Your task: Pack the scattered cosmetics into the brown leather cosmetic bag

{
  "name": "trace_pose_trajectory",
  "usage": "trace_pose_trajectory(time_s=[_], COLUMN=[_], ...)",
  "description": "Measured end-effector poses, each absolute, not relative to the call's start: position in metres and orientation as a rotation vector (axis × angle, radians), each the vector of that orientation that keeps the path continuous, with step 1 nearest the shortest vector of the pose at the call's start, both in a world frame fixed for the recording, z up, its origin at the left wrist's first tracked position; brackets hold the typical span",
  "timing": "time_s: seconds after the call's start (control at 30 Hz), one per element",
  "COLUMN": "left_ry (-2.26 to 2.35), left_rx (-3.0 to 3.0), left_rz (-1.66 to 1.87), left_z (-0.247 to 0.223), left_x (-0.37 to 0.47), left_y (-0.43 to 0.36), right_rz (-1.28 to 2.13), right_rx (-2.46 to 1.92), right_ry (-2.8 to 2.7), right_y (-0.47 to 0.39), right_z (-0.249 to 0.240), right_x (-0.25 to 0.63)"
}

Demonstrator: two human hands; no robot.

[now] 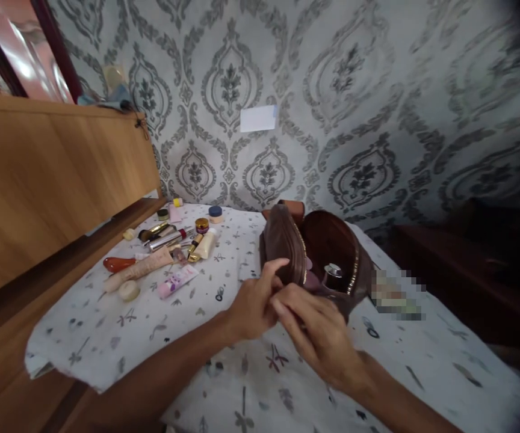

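A brown leather bag (280,240) stands unzipped, its mouth facing me between two rows of gold zipper teeth. Inside it sit a silver-capped item (333,272) and something pinkish, partly hidden. Just in front of the bag my left hand (251,305) is closed, with one finger reaching up against the bag's left side. My right hand (316,328) meets it there, fingers curled together over the bag's near edge. Whatever lies between the fingers of either hand is hidden.
Left on the white patterned cloth (188,328) lie several cosmetics: a pink-purple tube (177,282), a long beige tube (140,269), a red-handled item (118,264), a gold-lidded jar (201,225) and a blue-lidded jar (215,214). A wooden panel (61,162) borders the left; wallpaper stands behind.
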State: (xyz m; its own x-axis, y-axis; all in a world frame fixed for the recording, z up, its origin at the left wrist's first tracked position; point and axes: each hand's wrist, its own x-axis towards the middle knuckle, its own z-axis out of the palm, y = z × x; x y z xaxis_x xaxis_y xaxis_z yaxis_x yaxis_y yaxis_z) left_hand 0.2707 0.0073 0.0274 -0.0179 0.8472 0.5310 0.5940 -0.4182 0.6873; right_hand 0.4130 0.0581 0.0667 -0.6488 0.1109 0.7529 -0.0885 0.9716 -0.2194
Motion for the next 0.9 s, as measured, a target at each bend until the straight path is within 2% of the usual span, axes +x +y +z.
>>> trace_pose_trajectory(time_s=[0.27, 0.37, 0.43, 0.5, 0.9], left_ry=[1.991, 2.475, 2.829, 2.937, 2.950], left_rx=[1.846, 1.751, 1.590, 1.492, 1.486], left_rz=[1.408, 1.163, 0.839, 0.718, 0.294], left_z=[0.028, 0.031, 0.032, 0.030, 0.011], left_x=[0.197, 0.153, 0.123, 0.100, 0.077], left_y=[0.006, 0.003, -0.001, -0.007, -0.012], right_rz=[0.869, 1.131, 1.386, 1.545, 1.590], right_rx=[-0.257, -0.363, -0.444, -0.523, -0.492], right_ry=[-2.202, -2.226, -2.142, -2.032, -2.052], right_y=[0.046, 0.046, 0.045, 0.044, 0.040], right_z=[0.038, 0.021, 0.005, -0.009, -0.022], right_x=[0.351, 0.324, 0.308, 0.297, 0.300])
